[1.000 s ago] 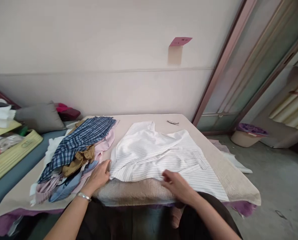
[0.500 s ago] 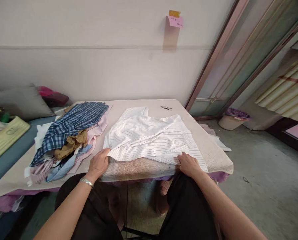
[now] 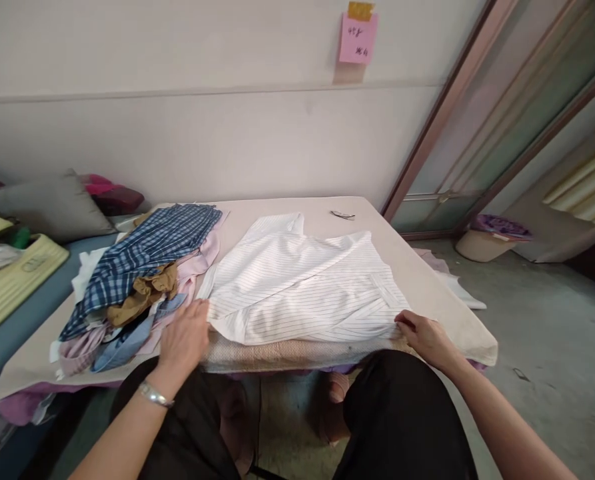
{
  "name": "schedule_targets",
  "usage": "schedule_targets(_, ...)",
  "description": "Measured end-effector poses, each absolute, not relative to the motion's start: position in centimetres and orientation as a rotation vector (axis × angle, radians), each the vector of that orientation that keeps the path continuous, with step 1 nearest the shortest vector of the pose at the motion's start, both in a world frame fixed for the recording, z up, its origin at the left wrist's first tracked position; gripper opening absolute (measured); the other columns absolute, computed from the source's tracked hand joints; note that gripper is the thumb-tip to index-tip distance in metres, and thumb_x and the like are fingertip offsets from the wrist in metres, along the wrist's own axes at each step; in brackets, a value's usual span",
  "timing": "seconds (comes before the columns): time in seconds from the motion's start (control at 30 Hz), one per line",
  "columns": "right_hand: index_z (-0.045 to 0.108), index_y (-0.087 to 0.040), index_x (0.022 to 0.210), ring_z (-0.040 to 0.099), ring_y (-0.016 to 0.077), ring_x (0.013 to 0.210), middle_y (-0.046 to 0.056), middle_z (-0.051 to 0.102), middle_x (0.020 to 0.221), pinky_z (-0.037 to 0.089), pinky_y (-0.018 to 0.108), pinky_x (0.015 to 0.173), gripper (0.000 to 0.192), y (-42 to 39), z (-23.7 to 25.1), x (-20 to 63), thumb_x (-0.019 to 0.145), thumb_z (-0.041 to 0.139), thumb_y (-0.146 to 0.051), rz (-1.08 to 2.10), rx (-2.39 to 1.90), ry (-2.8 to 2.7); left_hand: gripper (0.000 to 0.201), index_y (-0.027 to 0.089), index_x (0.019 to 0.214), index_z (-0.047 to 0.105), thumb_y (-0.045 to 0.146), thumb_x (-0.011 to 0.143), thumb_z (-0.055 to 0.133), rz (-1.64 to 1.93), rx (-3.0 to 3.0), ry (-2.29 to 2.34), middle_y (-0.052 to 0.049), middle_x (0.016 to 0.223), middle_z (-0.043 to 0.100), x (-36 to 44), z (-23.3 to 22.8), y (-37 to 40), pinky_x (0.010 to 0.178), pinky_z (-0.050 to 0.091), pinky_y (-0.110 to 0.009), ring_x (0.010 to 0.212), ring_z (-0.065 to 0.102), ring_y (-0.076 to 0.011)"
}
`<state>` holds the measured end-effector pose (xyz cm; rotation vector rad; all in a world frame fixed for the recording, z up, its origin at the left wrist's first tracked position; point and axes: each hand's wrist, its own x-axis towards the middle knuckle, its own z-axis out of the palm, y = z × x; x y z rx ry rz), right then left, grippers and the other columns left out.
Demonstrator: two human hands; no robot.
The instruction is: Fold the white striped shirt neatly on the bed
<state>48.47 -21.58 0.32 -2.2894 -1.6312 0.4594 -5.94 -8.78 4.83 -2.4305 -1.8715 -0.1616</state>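
Shirt: white with thin dark stripes, it lies spread in layers on the cloth-covered surface, along the edge nearest to the person's knees.

Direction: its long axis goes from left to right, about parallel to this near edge, and most stripes follow the same way. One flap points toward the wall. Which end has the collar, I cannot tell.

Left hand: the fingertips are at the near left corner of the shirt; whether this grip pinches the cloth or only presses it, I cannot tell.

Right hand: here the grip is pressed together, thumb and finger pinching the near right corner.

Reason: hands are at opposite ends, I suppose, so that the cloth is pulled evenly between them.

Pile of clothes: a blue plaid garment lies on top, beside brown cloth; it sits at the left, probably to leave room for the shirt.

Far side: one thin dark item lies apart from the shirt.
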Motion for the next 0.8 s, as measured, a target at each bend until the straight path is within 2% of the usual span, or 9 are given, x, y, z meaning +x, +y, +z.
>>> schedule_targets(0.1,0.06,-0.025,0.09,0.066,0.0246,0.072,0.004,0.067,0.072,0.046,0.034,0.07,0.023,-21.3,-0.7,48.7,0.089,0.043,-0.041,0.542,-2.232,-1.497,0.036,0.026,0.128,0.059,0.023,0.095,0.043,0.057,-2.527,-1.867,-0.012,0.134,0.063,-2.5,4.3,-10.6,0.077,0.051,-0.042,0.1,0.068,-0.031)
schedule_targets(0.17,0.06,-0.026,0.089,0.065,0.024,0.067,0.004,0.066,0.07,0.047,0.035,0.069,0.025,-21.3,-0.6,48.7,0.087,0.043,-0.043,0.54,-2.222,-1.443,0.031,0.026,0.122,0.059,0.022,0.097,0.041,0.162,-2.578,-1.869,-0.012,0.127,0.064,-1.1,3.6,-11.1,0.072,0.049,-0.039,0.09,0.069,-0.028)
schedule_targets(0.27,0.058,-0.026,0.084,0.064,0.0249,0.067,0.005,0.067,0.071,0.046,0.037,0.069,0.023,-21.5,0.1,48.6,0.084,0.045,-0.045,0.467,-2.224,-1.457,0.031,0.025,0.124,0.057,0.02,0.098,0.04,0.236,-2.639,-1.842,-0.013,0.127,0.062,-0.8,2.8,-11.3,0.074,0.048,-0.038,0.092,0.07,-0.0272)
schedule_targets(0.33,0.057,-0.027,0.081,0.064,0.026,0.069,0.006,0.068,0.072,0.045,0.038,0.069,0.022,-21.8,0.5,48.5,0.083,0.045,-0.045,0.421,-2.219,-1.483,0.035,0.026,0.131,0.054,0.026,0.097,0.048,0.273,-2.695,-1.825,-0.014,0.136,0.058,-1.2,2.6,-11.3,0.079,0.048,-0.039,0.098,0.069,-0.0293)
schedule_targets(0.47,0.06,-0.027,0.082,0.066,0.0273,0.072,0.006,0.07,0.074,0.046,0.039,0.07,0.026,-22.4,0.3,48.6,0.082,0.045,-0.048,0.417,-2.216,-1.463,0.057,0.027,0.144,0.046,0.045,0.092,0.061,0.304,-2.772,-1.763,-0.016,0.149,0.048,-1.6,2.7,-11.5,0.086,0.049,-0.041,0.107,0.067,-0.0328)
schedule_targets(0.6,0.062,-0.026,0.083,0.068,0.0274,0.073,0.005,0.072,0.075,0.048,0.038,0.07,0.031,-22.8,-0.7,49.4,0.08,0.047,-0.054,0.411,-2.2,-1.453,0.053,0.028,0.145,0.047,0.049,0.097,0.055,0.3,-2.756,-1.696,-0.014,0.137,0.053,-0.7,2.8,-11.8,0.083,0.049,-0.039,0.098,0.068,-0.0298)
schedule_targets(0.73,0.062,-0.027,0.081,0.069,0.0277,0.07,0.004,0.072,0.074,0.048,0.038,0.067,0.033,-23.2,-0.3,50.2,0.08,0.047,-0.056,0.364,-2.179,-1.487,0.055,0.025,0.133,0.056,0.058,0.089,0.066,0.3,-2.776,-1.666,-0.013,0.127,0.055,-0.1,3.0,-11.7,0.08,0.049,-0.039,0.098,0.067,-0.0312)
schedule_targets(0.8,0.062,-0.029,0.08,0.069,0.0274,0.068,0.004,0.072,0.073,0.049,0.038,0.065,0.032,-23.7,0.5,50.4,0.081,0.045,-0.056,0.295,-2.165,-1.527,0.051,0.025,0.127,0.058,0.054,0.087,0.069,0.301,-2.817,-1.658,-0.012,0.126,0.056,-0.1,3.0,-11.9,0.083,0.049,-0.039,0.103,0.066,-0.0318)
